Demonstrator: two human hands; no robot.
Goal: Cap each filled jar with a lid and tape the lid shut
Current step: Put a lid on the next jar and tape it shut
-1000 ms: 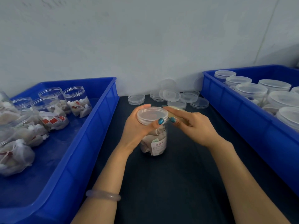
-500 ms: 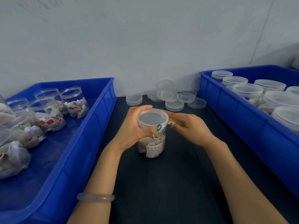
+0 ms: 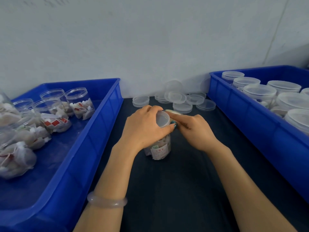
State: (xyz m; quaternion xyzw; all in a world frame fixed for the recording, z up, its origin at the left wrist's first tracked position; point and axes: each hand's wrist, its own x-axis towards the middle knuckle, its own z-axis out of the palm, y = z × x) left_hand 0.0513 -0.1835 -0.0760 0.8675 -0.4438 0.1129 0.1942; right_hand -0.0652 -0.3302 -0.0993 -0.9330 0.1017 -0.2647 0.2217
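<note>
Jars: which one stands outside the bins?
The jar on the table, its lid gripped by the left hand; all others sit in the left bin or right bin.

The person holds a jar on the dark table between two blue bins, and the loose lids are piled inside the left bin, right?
Not quite. The head view shows the loose lids piled on the dark table by the wall, not inside the left bin. The rest stands: the left hand holds the jar on that table, between the bins.
</note>
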